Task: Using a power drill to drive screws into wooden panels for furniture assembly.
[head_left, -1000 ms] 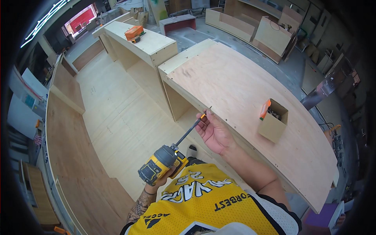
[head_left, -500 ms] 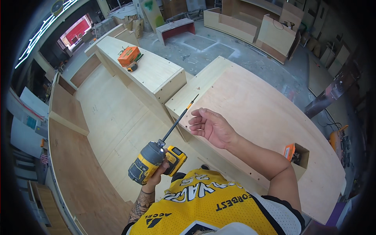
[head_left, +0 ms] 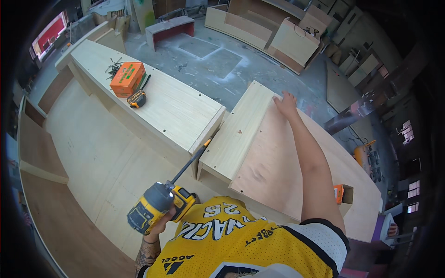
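The left hand (head_left: 163,222), in the lower left of the frame, is closed around the handle of a yellow-and-black power driver (head_left: 150,208). The tool lies on its side in that grip, its battery (head_left: 186,200) toward the middle of the frame, a hold that seems to keep its weight close to the body. From its nose a long dark bit (head_left: 187,166) slants up and right, pointing away from the person, its tip against the dark gap between two wooden units; at this size I cannot fairly tell whether it carries a screw.

The right hand (head_left: 286,104), right of centre in the upper half, is bare of tools, its fingers loosely bent at the far edge of the curved plywood top (head_left: 278,157), near where that meets a paler board (head_left: 237,132). The arm stretches over the panel, perhaps for support or to feel the edge.

At the upper left, a long pale bench top (head_left: 178,109) bears an orange box (head_left: 127,79), a tape measure (head_left: 137,99) and a scatter of dark screws (head_left: 114,68), probably grouped there to stay handy. An open cardboard box (head_left: 346,197) sits at the lower right, just beside the right arm, likely for easy reach.
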`<action>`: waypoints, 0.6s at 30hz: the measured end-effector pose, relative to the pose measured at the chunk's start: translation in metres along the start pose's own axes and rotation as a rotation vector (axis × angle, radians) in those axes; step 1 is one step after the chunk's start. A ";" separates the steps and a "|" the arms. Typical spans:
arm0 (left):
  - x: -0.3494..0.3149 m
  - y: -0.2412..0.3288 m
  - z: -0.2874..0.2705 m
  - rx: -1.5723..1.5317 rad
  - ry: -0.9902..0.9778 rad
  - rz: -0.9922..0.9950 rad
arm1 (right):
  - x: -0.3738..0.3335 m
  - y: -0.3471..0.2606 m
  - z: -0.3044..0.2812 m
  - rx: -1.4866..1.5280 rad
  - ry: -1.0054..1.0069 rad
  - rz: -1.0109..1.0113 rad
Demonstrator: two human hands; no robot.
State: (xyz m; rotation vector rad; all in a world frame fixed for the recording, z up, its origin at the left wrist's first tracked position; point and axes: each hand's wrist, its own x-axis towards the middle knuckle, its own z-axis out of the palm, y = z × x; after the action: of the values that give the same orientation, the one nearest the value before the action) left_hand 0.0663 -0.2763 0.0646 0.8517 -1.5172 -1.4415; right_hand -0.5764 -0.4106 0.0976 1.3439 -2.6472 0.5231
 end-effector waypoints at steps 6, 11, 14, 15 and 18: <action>0.014 0.007 -0.054 -0.238 0.168 -0.108 | 0.079 0.003 0.029 -0.118 -0.475 0.227; 0.031 0.021 -0.075 -0.155 0.204 -0.166 | 0.087 -0.003 0.036 -0.247 -0.364 0.273; 0.034 0.023 -0.076 -0.147 0.225 -0.158 | 0.103 -0.004 0.034 -0.259 -0.482 0.290; 0.034 0.024 -0.075 -0.141 0.249 -0.163 | 0.109 -0.003 0.035 -0.277 -0.562 0.297; 0.033 0.027 -0.073 -0.138 0.270 -0.178 | 0.118 -0.001 0.041 -0.273 -0.609 0.312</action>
State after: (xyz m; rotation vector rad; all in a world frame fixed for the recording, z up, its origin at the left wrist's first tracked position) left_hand 0.1219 -0.3340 0.0931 1.0703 -1.1517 -1.4714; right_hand -0.6443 -0.5154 0.0914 1.1456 -3.2752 -0.2760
